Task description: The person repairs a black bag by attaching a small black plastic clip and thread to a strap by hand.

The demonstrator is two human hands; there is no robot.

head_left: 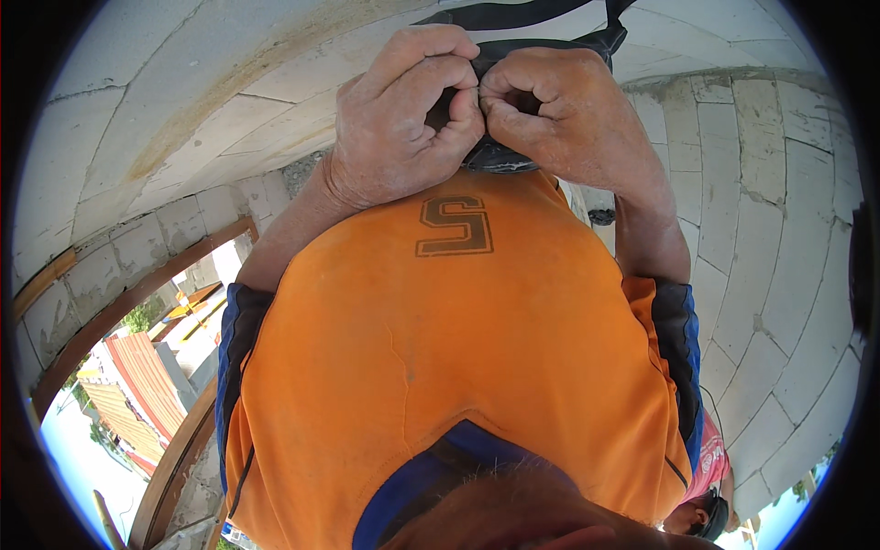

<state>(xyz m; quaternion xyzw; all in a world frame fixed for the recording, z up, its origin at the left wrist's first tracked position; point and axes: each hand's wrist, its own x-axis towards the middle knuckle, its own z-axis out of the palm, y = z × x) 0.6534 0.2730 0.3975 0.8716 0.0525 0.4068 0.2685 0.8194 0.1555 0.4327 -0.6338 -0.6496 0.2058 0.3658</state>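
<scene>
We see a glossy black bag of leather-like material [500, 158] at the top centre, just beyond the wearer's belly; its visible upper edge runs mostly sideways, and its right-hand corner points to the upper right, where a flat black strap [513, 15] meets it; the hands cover its middle, so we cannot tell its full long axis.

Below it spreads an orange jersey with a dark printed mark [458, 339], whose curve hides the bag's lower side; beyond and to the left we see a pale grey block surface [211, 110], and to the right a whitish block wall with mortar joints [752, 211]; at left stands a brown-framed window opening [137, 316]; at lower right is a person in a pinkish-red shirt [708, 467].

The bag lies behind and between the dusty left hand [403, 119] and the dusty right hand [582, 115]; both have curled fingers, thumbs drawn in to the forefingers, the tips meeting in front of it; we cannot tell what, if anything, they pinch.
</scene>
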